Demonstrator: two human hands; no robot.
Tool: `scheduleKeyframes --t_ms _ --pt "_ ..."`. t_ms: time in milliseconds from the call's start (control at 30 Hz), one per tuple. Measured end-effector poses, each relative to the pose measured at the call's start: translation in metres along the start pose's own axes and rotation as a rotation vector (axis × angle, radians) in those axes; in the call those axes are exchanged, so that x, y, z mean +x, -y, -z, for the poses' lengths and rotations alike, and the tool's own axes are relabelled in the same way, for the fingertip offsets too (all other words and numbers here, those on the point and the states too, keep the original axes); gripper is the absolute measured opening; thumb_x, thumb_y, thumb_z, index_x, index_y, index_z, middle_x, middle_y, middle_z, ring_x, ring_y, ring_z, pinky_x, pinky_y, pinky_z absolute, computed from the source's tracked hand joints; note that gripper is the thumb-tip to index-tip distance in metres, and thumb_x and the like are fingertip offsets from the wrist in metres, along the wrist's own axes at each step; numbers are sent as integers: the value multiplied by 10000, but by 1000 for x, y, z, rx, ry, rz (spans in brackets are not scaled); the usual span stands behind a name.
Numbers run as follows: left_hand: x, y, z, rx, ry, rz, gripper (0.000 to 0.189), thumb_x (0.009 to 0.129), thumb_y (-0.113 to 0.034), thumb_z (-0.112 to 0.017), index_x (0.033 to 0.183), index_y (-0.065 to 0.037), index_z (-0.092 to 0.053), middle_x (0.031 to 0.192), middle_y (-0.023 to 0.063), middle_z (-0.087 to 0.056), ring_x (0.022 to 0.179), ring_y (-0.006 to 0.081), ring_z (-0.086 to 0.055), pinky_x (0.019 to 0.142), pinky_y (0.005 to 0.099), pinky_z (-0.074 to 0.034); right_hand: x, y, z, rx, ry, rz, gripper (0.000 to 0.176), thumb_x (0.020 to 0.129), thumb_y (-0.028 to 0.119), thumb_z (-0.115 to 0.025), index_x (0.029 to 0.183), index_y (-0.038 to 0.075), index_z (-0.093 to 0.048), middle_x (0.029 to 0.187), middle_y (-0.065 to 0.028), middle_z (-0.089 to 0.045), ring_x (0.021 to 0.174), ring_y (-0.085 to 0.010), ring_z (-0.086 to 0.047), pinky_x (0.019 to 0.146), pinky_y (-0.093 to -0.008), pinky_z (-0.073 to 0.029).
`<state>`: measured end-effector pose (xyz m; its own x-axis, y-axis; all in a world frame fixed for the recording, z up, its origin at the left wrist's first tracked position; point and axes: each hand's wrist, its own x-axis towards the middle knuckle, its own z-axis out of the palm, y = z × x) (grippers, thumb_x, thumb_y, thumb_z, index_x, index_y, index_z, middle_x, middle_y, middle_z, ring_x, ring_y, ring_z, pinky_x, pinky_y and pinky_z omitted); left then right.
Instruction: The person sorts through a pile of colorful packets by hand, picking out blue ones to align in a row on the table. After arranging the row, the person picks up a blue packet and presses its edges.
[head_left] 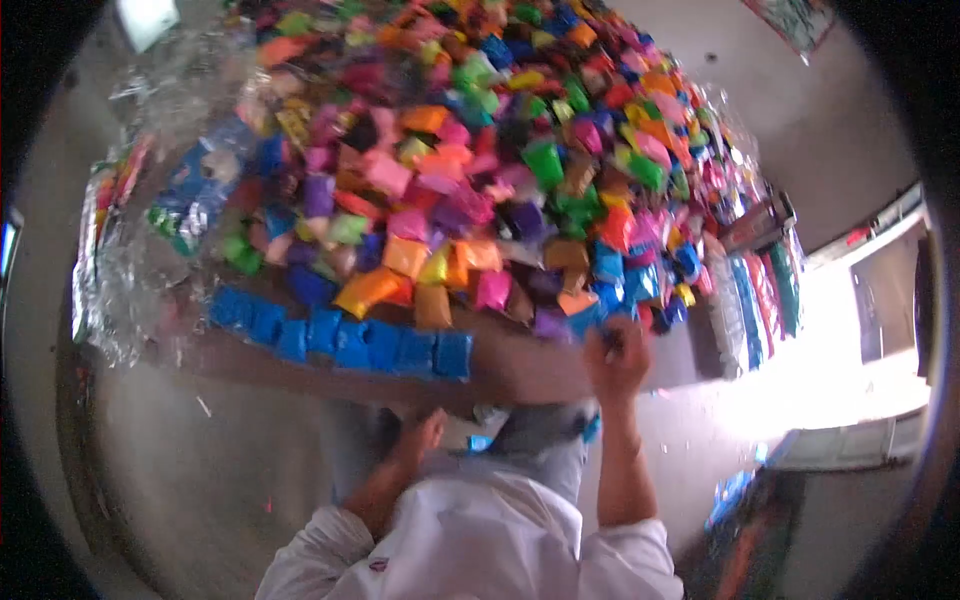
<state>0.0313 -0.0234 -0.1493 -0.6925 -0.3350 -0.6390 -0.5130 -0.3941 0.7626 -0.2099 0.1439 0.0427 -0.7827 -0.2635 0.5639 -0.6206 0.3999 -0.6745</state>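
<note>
My right hand point(616, 358) is at the front edge of the pile, with fingers curled and blurred. Blue packets point(638, 284) lie just beyond it, and whether it grips anything does not show. My left hand point(424, 432) is low over my lap, below the table edge, too smeared to make out its fingers. Along the front of the table point(500, 365) runs a row of blue packets point(350, 342), side by side. Behind that row rises a large heap of small, shiny packets point(440, 200) in many colours.
Crumpled clear plastic wrap point(125, 290) lies at the table's left end. Several long coloured packs point(765, 295) stand at the right end. A small blue piece point(480, 442) is between my legs, and a blue wrapper point(730, 497) lies on the floor at right.
</note>
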Motion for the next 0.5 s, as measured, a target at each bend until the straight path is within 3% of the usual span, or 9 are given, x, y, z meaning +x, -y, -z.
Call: scheduleKeyframes --t_ms 67,133,167,233,267,300,400,467,500 --pt "8 14 3 10 36 -117 323 855 -346 -551 667 -83 -543 535 -5 -466 454 106 -438 435 280 -331 33 -26 26 -49 -139 122 176 775 136 -696 850 65 -554 701 -13 -549 609 -115 -518 560 -278 -448" --pt "-3 -10 -2 148 60 -200 341 869 -298 -507 618 -67 -514 509 12 -464 439 110 -422 438 292 -324 77 -47 33 199 -76 -135 150 796 109 -671 797 67 -527 652 27 -518 593 -73 -474 538 -257 -421" --pt "-4 -13 -4 136 48 -168 339 871 -300 -507 630 -62 -529 505 16 -461 437 110 -424 438 293 -326 96 -59 35 460 -54 -90 148 784 86 -671 780 63 -524 654 13 -542 599 -74 -487 537 -252 -417" --pt "-8 -16 -8 139 53 -105 338 872 -302 -506 643 -57 -544 500 19 -458 435 109 -427 439 294 -328 141 -67 49 -181 104 25 176 812 181 -649 908 46 -589 685 -19 -598 605 -103 -533 556 -291 -443" --pt "-10 -19 -9 127 35 -79 334 897 -337 -503 737 -49 -560 559 3 -467 461 99 -425 443 284 -329 148 -57 49 -78 131 -244 262 824 244 -649 995 49 -609 704 -17 -616 629 -116 -564 581 -303 -457" --pt "-10 -20 -10 119 17 -62 351 922 -372 -500 830 -42 -576 618 -13 -475 487 88 -422 447 273 -330 162 -85 55 -81 210 -184 306 838 254 -658 1074 65 -614 730 -14 -634 656 -110 -585 603 -282 -469" --pt "-1 -9 -10 -96 -83 52 281 893 -284 -546 786 -29 -601 571 16 -504 427 103 -437 423 267 -353 140 -49 95 57 9 -90 251 876 194 -641 1100 82 -657 787 2 -624 637 -62 -535 520 -251 -422" --pt "4 -3 -4 -76 -50 71 261 897 -264 -571 827 -14 -603 619 22 -530 431 100 -437 418 247 -357 103 -67 126 -215 -271 112 191 882 191 -625 975 33 -679 769 -51 -660 683 -108 -610 625 -238 -490" --pt "9 1 -2 -37 -59 74 255 896 -264 -578 829 -19 -608 619 26 -527 434 101 -436 420 247 -356 77 -83 142 -219 -337 0 179 893 184 -608 971 43 -685 770 -55 -664 670 -108 -610 624 -243 -495"
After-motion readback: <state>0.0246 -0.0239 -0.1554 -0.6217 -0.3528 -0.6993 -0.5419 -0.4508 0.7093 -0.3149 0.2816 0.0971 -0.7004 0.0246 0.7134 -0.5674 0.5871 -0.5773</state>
